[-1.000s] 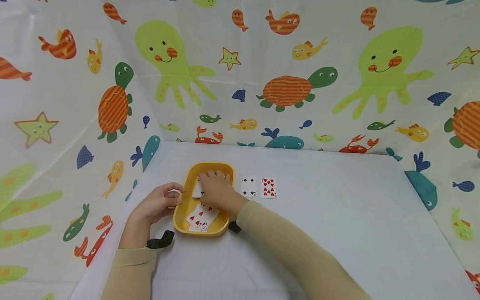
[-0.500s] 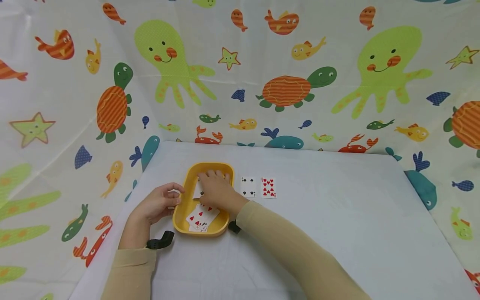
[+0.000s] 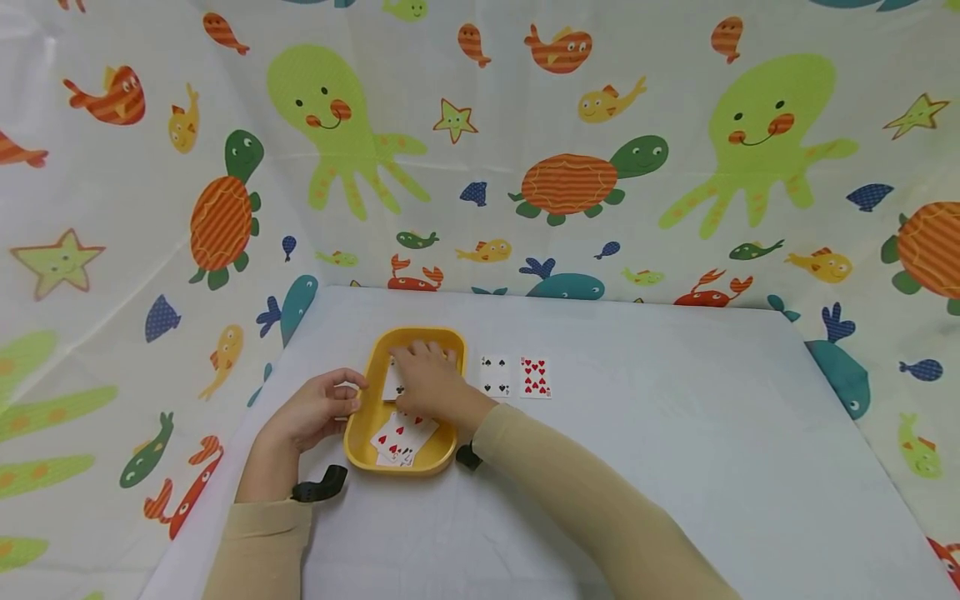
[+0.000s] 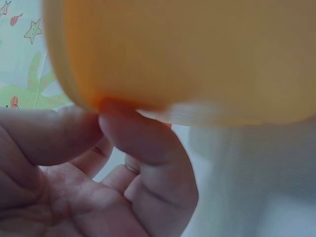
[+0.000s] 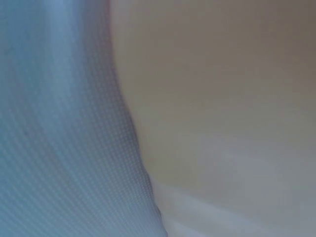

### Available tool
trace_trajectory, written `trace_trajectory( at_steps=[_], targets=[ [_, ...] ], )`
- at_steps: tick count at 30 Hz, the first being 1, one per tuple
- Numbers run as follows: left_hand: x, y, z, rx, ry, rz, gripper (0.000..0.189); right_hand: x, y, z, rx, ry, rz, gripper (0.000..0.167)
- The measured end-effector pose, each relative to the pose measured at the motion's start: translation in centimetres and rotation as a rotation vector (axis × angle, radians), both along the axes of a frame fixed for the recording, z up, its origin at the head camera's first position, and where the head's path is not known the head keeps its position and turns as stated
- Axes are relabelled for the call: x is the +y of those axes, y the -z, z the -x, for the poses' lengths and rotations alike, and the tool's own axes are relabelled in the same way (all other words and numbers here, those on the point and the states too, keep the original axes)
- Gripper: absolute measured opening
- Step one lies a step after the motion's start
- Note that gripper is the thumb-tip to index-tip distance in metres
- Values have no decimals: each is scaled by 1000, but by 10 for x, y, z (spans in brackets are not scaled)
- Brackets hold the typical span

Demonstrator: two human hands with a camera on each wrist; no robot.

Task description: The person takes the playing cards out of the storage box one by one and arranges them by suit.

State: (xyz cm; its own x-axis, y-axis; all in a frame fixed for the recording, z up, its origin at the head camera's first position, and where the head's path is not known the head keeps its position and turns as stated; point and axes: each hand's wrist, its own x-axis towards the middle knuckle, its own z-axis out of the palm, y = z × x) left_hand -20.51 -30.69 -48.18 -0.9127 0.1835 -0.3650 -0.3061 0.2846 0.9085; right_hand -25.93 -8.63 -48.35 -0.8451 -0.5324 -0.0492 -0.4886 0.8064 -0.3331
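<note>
A yellow plastic tray [image 3: 358, 446] stands on the white table with playing cards in it. At its left side my left hand [image 3: 318, 406] pinches the tray's edge between thumb and finger, as the left wrist view shows close up. My right hand [image 3: 432, 382] reaches into the far half of the tray, fingers spread over a black-suit card [image 3: 392, 385]. Its fingertips are partly hidden, so whether it grips a card is unclear. Closer to me in the tray lie overlapping cards [image 3: 408, 431], with a heart card on top. The right wrist view is blurred by a near pale surface.
Two cards lie face up side by side just right of the tray: a four of spades [image 3: 495, 377] and a ten of hearts [image 3: 536, 378]. White cloth covers the table [image 3: 675, 433]. A sea-animal curtain [image 3: 480, 75] hangs behind and along the left and right sides.
Both hands keep their places on and in the tray. The head view has tipped slightly, so the whole scene sits a little lower in it.
</note>
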Motion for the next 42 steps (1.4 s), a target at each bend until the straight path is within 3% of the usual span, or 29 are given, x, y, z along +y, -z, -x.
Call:
trace_trajectory(
  at_steps=[19, 29, 42],
  targets=[
    [-2, 2, -1, 0, -2, 20, 33, 17, -9, -8, 5, -38, 98, 89],
    [0, 1, 0, -9, -14, 32, 34, 37, -13, -7, 7, -66, 114, 85],
    [1, 3, 2, -5, -12, 27, 35, 74, -16, -12, -21, -137, 236, 85]
  ],
)
